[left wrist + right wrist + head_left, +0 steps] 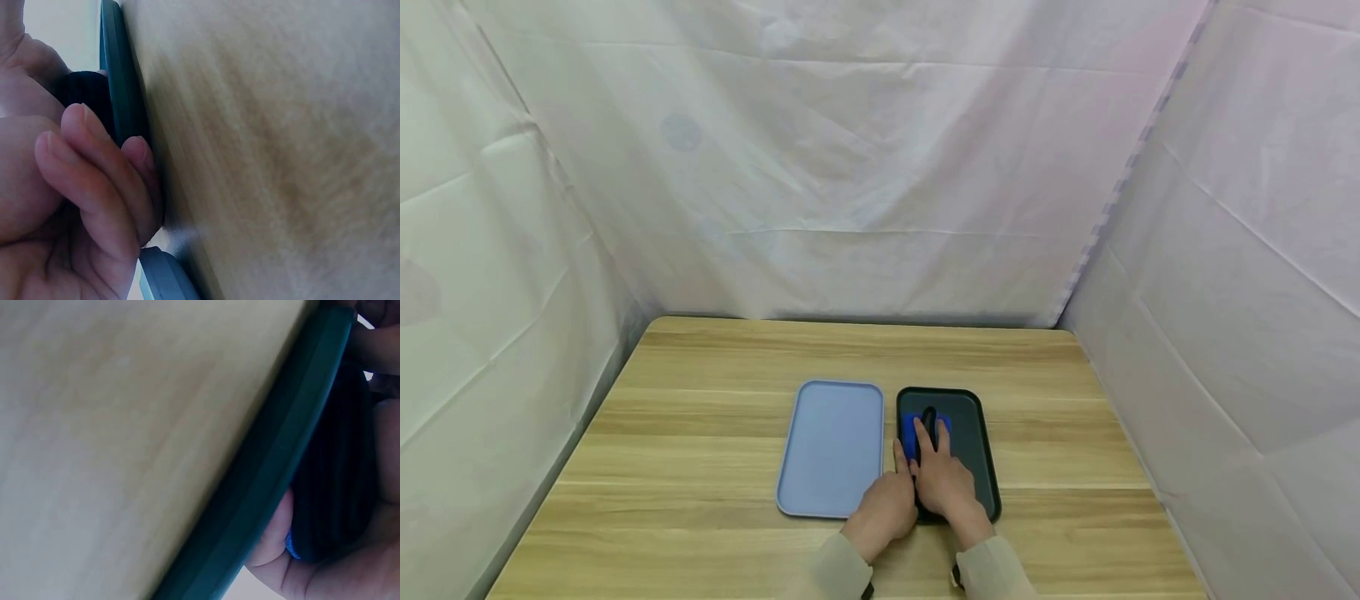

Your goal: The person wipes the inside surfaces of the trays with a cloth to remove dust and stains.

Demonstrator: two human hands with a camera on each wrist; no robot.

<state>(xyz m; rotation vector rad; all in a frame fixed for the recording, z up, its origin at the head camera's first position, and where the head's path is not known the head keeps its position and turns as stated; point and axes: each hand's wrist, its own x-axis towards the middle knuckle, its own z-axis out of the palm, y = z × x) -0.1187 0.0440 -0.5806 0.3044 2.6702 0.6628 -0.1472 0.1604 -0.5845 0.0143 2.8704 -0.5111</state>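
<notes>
A dark green tray (972,429) lies on the wooden table, and inside it is a blue scrubber (909,435) with a black handle (929,413). My right hand (946,483) grips the scrubber from above, index and middle fingers spread to either side of the handle. At the tray's near left corner, my left hand (889,504) holds the rim, its index finger stretched forward along the left side. Its other fingers (103,194) curl beside the tray's outer edge (119,69) in the left wrist view. Both hands hide part of the scrubber.
A light blue tray (831,450) lies just left of the dark one, with a narrow gap between them. The wooden table (700,450) spreads out around both. White cloth (865,167) hangs behind the table and along its two sides.
</notes>
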